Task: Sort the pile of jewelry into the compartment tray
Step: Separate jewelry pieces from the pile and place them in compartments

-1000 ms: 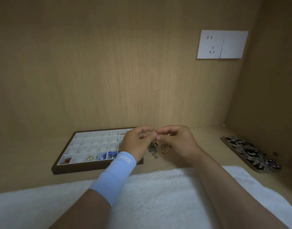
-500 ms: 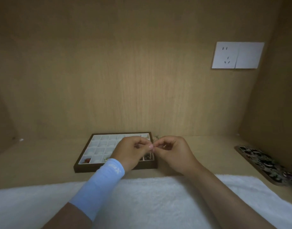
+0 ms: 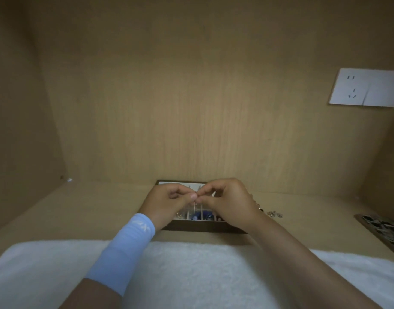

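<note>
Both hands have drifted over the tray (image 3: pixel 202 227), which half a second ago showed mostly to their left. Now it lies straight beneath them in the lower middle of the frame, its long axis running left to right. The left hand (image 3: pixel 167 201) and right hand (image 3: pixel 229 201) meet fingertip to fingertip, pinching a small piece that is hidden between them. The drop looks to be straight down, into cells near the blue pieces (image 3: pixel 200 216). The pile (image 3: pixel 274 214) lies on the wood just right of the right hand, which is the nearer one. A towel (image 3: pixel 191 275) covers the near edge, wood panels close in the sides and back, and a socket (image 3: pixel 365 90) sits at upper right.
</note>
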`<state>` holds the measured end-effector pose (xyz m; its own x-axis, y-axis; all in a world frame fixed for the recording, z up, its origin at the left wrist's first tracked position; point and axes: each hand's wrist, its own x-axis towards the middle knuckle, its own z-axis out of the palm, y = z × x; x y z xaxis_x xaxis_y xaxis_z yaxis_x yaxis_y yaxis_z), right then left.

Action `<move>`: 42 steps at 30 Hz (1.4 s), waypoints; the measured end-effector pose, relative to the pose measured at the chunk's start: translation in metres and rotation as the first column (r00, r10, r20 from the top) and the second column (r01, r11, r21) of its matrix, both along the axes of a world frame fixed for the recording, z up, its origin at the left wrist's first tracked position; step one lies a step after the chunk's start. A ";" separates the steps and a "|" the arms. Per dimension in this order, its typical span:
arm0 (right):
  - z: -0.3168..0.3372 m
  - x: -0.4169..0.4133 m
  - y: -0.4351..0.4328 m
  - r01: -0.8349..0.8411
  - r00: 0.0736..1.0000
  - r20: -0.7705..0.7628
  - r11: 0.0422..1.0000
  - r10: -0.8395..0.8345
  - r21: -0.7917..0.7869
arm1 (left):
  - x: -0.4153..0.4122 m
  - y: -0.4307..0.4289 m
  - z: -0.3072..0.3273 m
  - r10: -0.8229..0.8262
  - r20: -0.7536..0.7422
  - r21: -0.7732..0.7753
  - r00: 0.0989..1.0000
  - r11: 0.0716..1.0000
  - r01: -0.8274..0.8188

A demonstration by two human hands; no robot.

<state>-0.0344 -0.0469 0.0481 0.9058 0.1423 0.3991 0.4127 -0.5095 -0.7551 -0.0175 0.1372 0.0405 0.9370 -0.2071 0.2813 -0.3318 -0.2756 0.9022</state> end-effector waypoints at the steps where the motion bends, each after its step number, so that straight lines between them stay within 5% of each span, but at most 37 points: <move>1: 0.003 0.005 0.006 -0.019 0.999 -0.029 1.000 0.019 -0.002 | 0.002 0.005 -0.001 0.022 -0.002 0.002 1.000 1.000 -0.022; 4: 0.006 0.018 0.020 -0.042 0.995 -0.095 0.996 0.034 -0.078 | 0.011 0.023 -0.008 0.098 0.047 0.141 0.994 0.984 -0.104; 8: -0.004 0.027 0.032 -0.054 0.993 -0.113 0.933 0.014 -0.356 | 0.017 0.039 -0.017 0.098 0.198 0.487 0.975 0.854 -0.185; 12: -0.012 0.028 0.038 -0.046 0.998 -0.054 0.766 0.015 -0.641 | 0.017 0.035 -0.020 0.017 0.207 0.586 0.978 0.798 -0.138; 23: -0.011 0.020 0.064 0.096 0.995 0.062 0.534 -0.082 -0.840 | 0.022 0.030 -0.026 0.005 0.216 0.669 0.976 0.728 -0.151; 27: -0.015 0.020 0.060 0.075 0.996 0.038 0.584 -0.075 -0.808 | 0.022 0.031 -0.027 0.031 0.206 0.607 0.978 0.780 -0.152; 35: 0.005 0.010 0.009 0.069 0.993 -0.058 0.886 -0.107 -0.459 | 0.018 0.024 -0.026 0.036 0.275 0.539 0.961 0.821 -0.186; 42: 0.006 -0.002 -0.095 0.318 0.927 -0.069 0.870 -0.369 -0.378 | 0.008 -0.003 -0.028 -0.021 0.314 0.482 0.949 0.865 -0.140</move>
